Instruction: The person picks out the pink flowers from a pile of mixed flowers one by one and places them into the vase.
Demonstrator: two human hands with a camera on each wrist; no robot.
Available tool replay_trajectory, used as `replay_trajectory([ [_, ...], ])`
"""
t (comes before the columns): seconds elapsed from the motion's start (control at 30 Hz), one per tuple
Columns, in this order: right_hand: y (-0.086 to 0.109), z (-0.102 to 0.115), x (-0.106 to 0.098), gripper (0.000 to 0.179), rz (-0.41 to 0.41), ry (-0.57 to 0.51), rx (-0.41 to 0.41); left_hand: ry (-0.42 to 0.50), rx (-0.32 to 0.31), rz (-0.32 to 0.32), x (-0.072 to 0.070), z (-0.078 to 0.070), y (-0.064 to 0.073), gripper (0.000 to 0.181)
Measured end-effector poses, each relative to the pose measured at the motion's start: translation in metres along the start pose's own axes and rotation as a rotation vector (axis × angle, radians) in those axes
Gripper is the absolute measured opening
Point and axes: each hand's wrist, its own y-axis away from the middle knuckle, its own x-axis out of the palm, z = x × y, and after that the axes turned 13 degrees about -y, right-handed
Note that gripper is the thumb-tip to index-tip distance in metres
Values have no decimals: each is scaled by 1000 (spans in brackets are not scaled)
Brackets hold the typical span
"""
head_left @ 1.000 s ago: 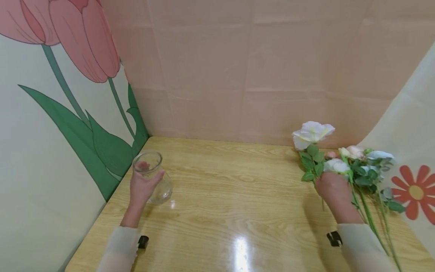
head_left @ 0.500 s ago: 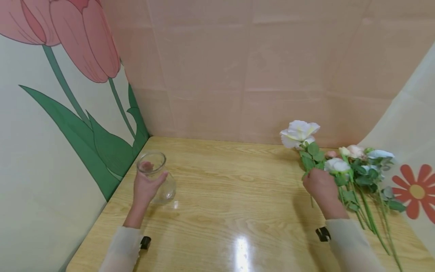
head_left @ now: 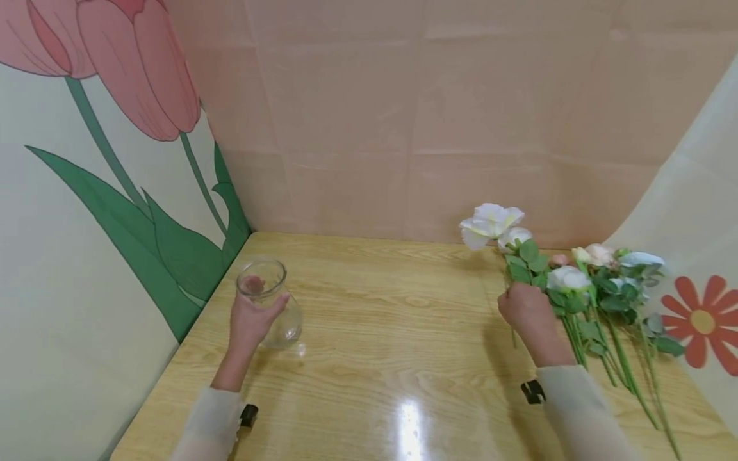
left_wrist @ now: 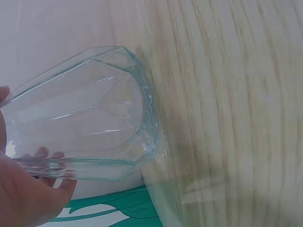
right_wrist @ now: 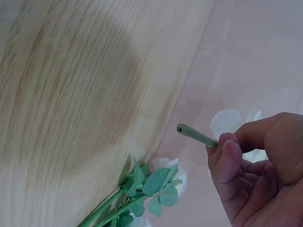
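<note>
On the left side of the table, my left hand point(head_left: 249, 323) grips a clear glass vase point(head_left: 292, 319) round its neck, thumb on the near right side. Its faceted base shows in the left wrist view, at or very close to the tabletop; contact is unclear. A single white flower point(head_left: 490, 225) rises from my right hand point(head_left: 527, 312), which pinches its green stem point(right_wrist: 198, 135) between thumb and fingers. In the right wrist view the cut stem end sticks out past the fingertips. Part of the blossom is hidden behind that hand there.
Several artificial flowers lie at the right of the wooden table point(head_left: 369, 333), among them a white rose point(head_left: 567, 280) and a pale blue bloom point(head_left: 641, 259). Their green stems point(head_left: 634, 384) point toward the front edge. A pink backdrop point(head_left: 369, 128) stands behind the table.
My right hand has carried the white flower leftward, away from the pile, uncovering another white bloom and leaves. My left hand and the vase have shifted slightly right.
</note>
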Motion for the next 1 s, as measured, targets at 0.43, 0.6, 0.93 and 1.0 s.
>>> replay_trajectory([
  [0.43,0,16,10,36,51,4,9,8,8,36,5,-3,6,78],
  [0.6,1,21,13,34,32,5,-13,5,20,41,6,-6,8,76],
  [0.93,-1,27,19,30,42,-6,-8,13,31,41,10,-8,11,77],
  [1.0,-1,29,21,30,48,-4,-3,13,35,44,10,-10,12,77],
])
